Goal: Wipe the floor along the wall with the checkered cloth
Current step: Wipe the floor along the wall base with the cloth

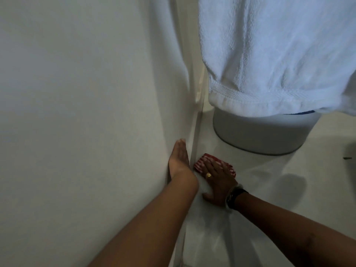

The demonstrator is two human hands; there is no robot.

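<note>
- Left hand: flat, fingers together, palm braced against wall, empty.
- Right hand: fingers spread, pressed down on checkered cloth on floor.
- Cloth: red-white, folded, beside wall base, at 7 o'clock from grey bin.

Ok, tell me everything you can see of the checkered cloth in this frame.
The checkered cloth is a small red-and-white piece of thin woven-looking fabric, folded or bunched into a flat pad. It lies on the pale floor right beside the base of the wall. The right hand, wearing a gold ring, presses flat on top, covering much of it. The left hand rests on the wall, apart from the cloth.
</note>
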